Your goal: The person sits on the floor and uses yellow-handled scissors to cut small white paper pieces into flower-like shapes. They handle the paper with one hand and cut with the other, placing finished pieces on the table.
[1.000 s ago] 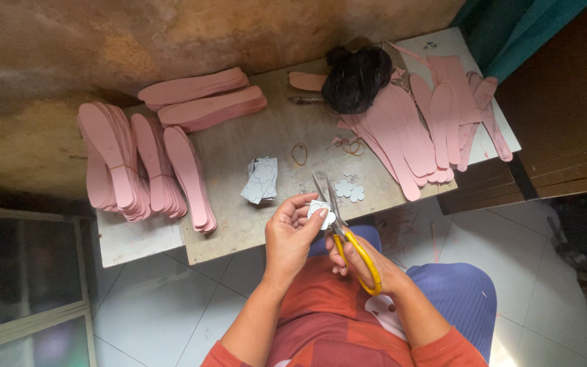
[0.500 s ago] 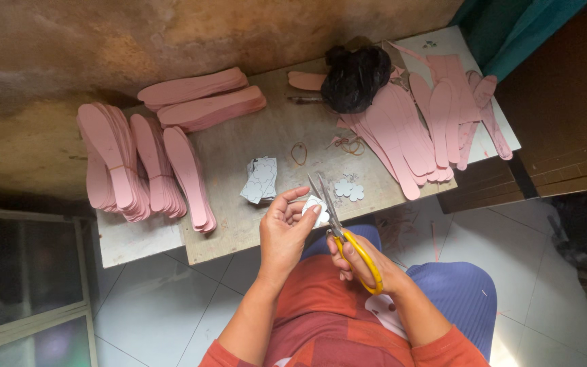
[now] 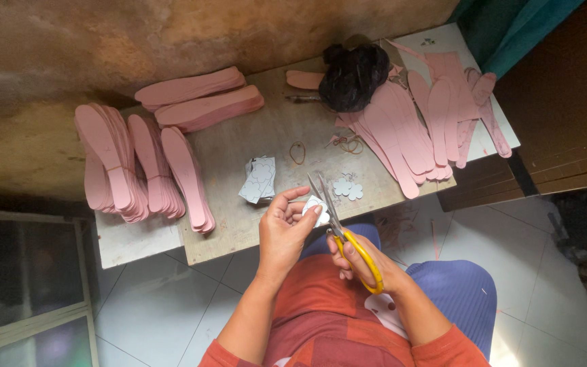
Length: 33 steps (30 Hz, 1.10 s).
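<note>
The left hand (image 3: 283,231) pinches a small white cutout (image 3: 315,209) just below the surface (image 3: 266,136) edge, presenting its rim to yellow-handled scissors (image 3: 338,224), blades parted, gripped firmly by the right hand (image 3: 368,261); finished cutouts (image 3: 348,188) lie just above.

Your worn wooden tabletop (image 3: 273,136) is carrying stacks of pink foam insole cut-outs (image 3: 144,163), a black crumpled plastic bag (image 3: 354,75), a small pile of grey printed cards (image 3: 258,180) and loose rubber bands (image 3: 297,153).
</note>
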Tool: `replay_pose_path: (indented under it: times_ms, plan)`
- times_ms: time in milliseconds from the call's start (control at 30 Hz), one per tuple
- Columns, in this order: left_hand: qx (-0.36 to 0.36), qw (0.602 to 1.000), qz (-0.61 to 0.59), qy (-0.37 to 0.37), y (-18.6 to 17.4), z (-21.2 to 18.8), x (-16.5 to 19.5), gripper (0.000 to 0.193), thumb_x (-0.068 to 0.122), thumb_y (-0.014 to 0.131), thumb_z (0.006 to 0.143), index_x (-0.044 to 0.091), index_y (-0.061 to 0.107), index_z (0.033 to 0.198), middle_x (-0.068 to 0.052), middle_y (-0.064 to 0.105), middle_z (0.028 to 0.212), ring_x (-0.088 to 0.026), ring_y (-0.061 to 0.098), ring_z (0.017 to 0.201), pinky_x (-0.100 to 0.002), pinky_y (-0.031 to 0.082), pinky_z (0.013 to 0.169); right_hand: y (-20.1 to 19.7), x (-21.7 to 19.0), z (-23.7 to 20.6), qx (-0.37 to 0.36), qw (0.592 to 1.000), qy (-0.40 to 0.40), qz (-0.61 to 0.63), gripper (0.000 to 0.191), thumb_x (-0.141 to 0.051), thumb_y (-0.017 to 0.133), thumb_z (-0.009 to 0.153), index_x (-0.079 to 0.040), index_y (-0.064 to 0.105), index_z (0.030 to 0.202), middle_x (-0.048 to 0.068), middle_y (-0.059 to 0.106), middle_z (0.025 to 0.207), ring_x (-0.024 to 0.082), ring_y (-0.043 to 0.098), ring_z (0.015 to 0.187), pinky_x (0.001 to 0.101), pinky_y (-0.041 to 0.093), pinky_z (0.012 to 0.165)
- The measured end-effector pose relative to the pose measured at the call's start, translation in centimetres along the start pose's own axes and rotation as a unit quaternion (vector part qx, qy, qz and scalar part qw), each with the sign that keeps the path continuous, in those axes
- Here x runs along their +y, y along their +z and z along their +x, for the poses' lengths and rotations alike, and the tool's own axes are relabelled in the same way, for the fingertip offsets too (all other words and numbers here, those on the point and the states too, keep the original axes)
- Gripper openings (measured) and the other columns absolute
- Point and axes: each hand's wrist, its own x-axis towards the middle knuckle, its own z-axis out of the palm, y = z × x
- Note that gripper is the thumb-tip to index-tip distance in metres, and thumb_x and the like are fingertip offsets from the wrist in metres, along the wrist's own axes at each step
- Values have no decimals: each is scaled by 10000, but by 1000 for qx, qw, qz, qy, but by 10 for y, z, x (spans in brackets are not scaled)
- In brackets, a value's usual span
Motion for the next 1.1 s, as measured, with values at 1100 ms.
replay_pose_path:
  times_ms: [1100]
  plan:
    - [-2, 998, -55, 14, 12, -5, -16, 432, 20, 736, 900, -29, 567, 1295, -64, 704, 947, -64, 660, 818, -195, 546, 722, -1, 0, 0, 15, 999, -28, -38, 652, -683, 332, 993, -70, 505, 1133, -5, 481, 765, 112, 513, 678, 266, 490, 654]
